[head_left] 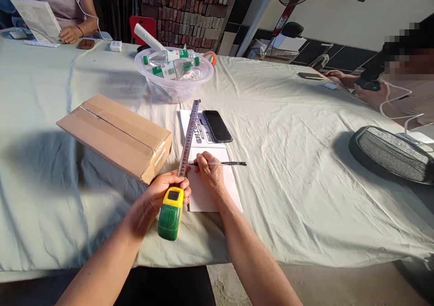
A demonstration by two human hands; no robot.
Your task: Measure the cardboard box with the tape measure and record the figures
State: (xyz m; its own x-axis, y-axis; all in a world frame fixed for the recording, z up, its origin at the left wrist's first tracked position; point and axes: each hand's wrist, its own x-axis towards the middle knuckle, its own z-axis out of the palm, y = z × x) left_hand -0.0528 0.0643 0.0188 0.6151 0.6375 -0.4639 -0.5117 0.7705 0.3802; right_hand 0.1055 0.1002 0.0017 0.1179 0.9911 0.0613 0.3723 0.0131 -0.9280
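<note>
My left hand (pixel 166 186) is closed around a green and yellow tape measure (pixel 170 218). Its blade (pixel 189 136) is pulled out and points away from me, passing over the left edge of a white notepad (pixel 220 193). In my right hand (pixel 210 172) is a black-tipped pen (pixel 233 163), held low over the pad's page. A black phone (pixel 217 126) lies on the upper, printed sheet of the pad. Just left of the blade sits a closed brown cardboard box (pixel 115 132), its near corner close to my left hand.
Behind the pad stands a clear plastic basin (pixel 174 89) with plastic bottles in it, an orange tape roll (pixel 210 58) beside it. A mesh-covered dark object (pixel 389 152) lies at the right. People sit at the far left and right of the cloth-covered table (pixel 288 197).
</note>
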